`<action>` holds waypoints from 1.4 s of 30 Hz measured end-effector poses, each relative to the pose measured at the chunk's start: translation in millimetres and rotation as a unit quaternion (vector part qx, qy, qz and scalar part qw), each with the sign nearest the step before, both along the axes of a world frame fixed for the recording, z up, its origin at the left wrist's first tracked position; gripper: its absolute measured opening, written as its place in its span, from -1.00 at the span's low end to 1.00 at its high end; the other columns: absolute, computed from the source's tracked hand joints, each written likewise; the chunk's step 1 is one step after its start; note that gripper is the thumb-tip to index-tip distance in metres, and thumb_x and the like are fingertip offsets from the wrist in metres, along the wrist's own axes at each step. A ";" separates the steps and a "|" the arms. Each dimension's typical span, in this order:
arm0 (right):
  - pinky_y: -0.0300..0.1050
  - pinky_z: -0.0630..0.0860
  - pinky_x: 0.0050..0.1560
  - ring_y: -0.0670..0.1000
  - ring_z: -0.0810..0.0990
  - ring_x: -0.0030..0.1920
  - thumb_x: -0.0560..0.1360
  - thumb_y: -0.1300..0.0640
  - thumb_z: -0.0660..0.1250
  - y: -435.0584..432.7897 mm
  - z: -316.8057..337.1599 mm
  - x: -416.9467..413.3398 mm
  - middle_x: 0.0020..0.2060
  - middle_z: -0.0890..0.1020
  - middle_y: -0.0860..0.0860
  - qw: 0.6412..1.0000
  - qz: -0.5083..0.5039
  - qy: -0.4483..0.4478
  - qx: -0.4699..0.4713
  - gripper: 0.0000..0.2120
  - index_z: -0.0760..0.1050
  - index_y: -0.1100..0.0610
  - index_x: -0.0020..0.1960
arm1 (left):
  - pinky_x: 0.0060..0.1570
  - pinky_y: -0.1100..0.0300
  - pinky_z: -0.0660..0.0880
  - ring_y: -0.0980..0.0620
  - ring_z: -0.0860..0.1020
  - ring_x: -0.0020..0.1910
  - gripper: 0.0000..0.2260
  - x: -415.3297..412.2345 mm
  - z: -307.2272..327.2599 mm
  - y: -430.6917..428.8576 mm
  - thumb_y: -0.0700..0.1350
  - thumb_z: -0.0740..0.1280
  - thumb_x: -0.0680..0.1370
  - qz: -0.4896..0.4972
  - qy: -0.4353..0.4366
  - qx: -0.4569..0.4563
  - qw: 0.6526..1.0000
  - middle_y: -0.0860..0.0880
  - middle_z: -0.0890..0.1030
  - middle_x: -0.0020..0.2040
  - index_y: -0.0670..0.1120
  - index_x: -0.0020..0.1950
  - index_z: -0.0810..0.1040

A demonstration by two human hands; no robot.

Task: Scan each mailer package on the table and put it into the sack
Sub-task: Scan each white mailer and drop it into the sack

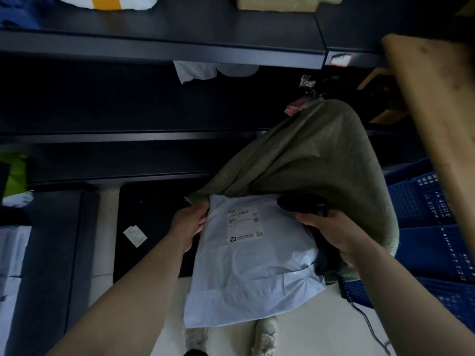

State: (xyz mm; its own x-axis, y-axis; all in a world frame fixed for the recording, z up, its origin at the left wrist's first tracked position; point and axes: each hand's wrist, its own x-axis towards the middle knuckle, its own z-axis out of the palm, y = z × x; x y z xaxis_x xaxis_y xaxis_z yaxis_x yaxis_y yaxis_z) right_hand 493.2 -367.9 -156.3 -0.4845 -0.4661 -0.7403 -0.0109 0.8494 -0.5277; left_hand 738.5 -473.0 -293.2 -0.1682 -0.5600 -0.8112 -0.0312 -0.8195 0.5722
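Observation:
A large pale grey mailer package (pixel 252 268) with a white shipping label (pixel 245 224) hangs in front of me, its top edge at the mouth of an olive-green sack (pixel 316 155). My left hand (pixel 191 222) pinches the mailer's upper left corner together with the sack's rim. My right hand (pixel 331 232) grips a black handheld scanner (pixel 303 202) at the mailer's upper right; its coiled cable (pixel 344 289) trails down to the floor.
Dark metal shelving (pixel 154 47) with parcels rises behind the sack. Blue plastic crates (pixel 431 227) stand at the right under a wooden tabletop edge (pixel 437 111). A small paper scrap (pixel 135 236) lies on a black mat. My shoes (pixel 264 337) show below.

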 end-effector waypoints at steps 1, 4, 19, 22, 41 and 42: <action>-0.02 0.60 -0.04 0.15 0.66 -0.11 0.41 0.07 0.53 0.7 -0.8 -0.7 -0.13 0.69 0.17 1.000 0.000 0.000 0.003 -0.79 0.60 0.18 -0.08 | 0.00 0.18 0.52 0.02 0.61 0.01 -0.77 1.0 0.6 -0.4 0.02 0.41 0.52 0.016 -0.008 -0.007 1.000 -0.05 0.67 0.01 -0.10 0.06 0.62; 0.02 0.62 0.00 0.15 0.67 -0.11 0.39 0.05 0.54 3.3 3.2 -2.3 -0.13 0.70 0.16 1.000 0.011 -0.005 0.015 -0.73 0.61 0.20 -0.04 | -0.02 0.12 0.57 -0.04 0.64 -0.02 -0.74 9.3 13.1 -1.5 -0.05 0.49 0.45 0.038 -0.014 -0.029 0.999 -0.09 0.69 -0.02 -0.14 0.07 0.64; 0.05 0.57 0.07 0.13 0.63 -0.07 0.49 0.11 0.46 -42.4 -31.4 15.8 -0.01 0.65 0.16 0.991 -0.051 -0.029 -0.121 -0.78 0.54 0.17 0.07 | -0.15 0.12 0.53 -0.05 0.61 -0.12 -0.88 64.3 72.6 33.9 -0.04 0.26 0.62 0.052 -0.093 -0.120 0.987 -0.10 0.65 -0.06 -0.07 0.01 0.52; -0.01 0.53 -0.01 0.09 0.59 -0.09 0.50 0.12 0.44 -39.3 -47.0 22.2 -0.03 0.62 0.11 0.994 -0.017 -0.023 -0.106 -0.78 0.50 0.13 0.09 | -0.12 0.09 0.53 -0.06 0.59 -0.12 -0.87 63.3 69.6 37.5 -0.03 0.24 0.63 0.068 -0.120 -0.135 0.981 -0.10 0.63 -0.07 -0.07 0.05 0.49; -0.01 0.52 -0.17 0.11 0.57 -0.13 0.52 0.20 0.41 24.3 -47.6 29.3 -0.08 0.58 0.13 0.998 0.061 -0.019 -0.024 -0.70 0.51 0.31 0.20 | 0.07 -0.07 0.59 -0.04 0.63 -0.03 -0.67 67.2 76.6 59.3 0.14 0.26 0.58 -0.045 -0.214 -0.156 0.963 -0.07 0.66 -0.02 -0.09 0.14 0.51; -0.07 0.52 -0.29 0.09 0.57 -0.22 0.52 0.22 0.40 28.8 -38.6 29.4 -0.16 0.57 0.11 0.998 0.053 -0.024 -0.035 -0.75 0.51 0.31 0.15 | 0.07 -0.09 0.58 -0.04 0.64 -0.03 -0.64 67.9 78.5 59.7 0.17 0.27 0.55 -0.068 -0.223 -0.154 0.960 -0.07 0.66 -0.03 -0.09 0.12 0.53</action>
